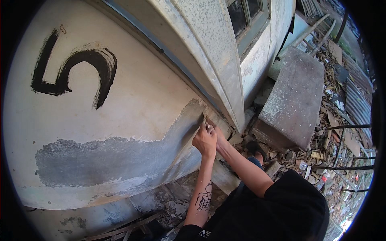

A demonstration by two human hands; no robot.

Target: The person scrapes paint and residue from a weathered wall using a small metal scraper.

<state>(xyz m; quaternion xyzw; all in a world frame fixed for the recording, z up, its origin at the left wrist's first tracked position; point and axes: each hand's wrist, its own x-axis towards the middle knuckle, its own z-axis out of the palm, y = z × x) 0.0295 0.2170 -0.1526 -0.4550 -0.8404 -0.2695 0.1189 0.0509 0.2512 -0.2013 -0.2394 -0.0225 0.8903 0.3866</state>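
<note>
While both hands meet at the wall (132,108), the left hand (205,140) is curled into a fist around the scraper (203,117), whose dark blade stands out past the knuckles toward twelve o'clock. Pressed against it at three o'clock is the right hand (220,138); its fingers are mostly hidden, so I cannot tell whether they also grip the handle. The blade lies over the upper right end of a grey patch (100,158), ragged-edged, that spreads from the hands toward nine o'clock; whether its edge touches the surface is unclear. Taking the hands as the dial's centre, a black painted mark (106,78) is at ten o'clock, a long pale beam (201,52) at twelve, a window (263,22) near one, and a big speckled block (291,98) at two. Around three lie rubble (317,154) and, closer in, a dark shoe (256,148). At six, black lines of a tattoo (204,197) mark the left forearm.
</note>
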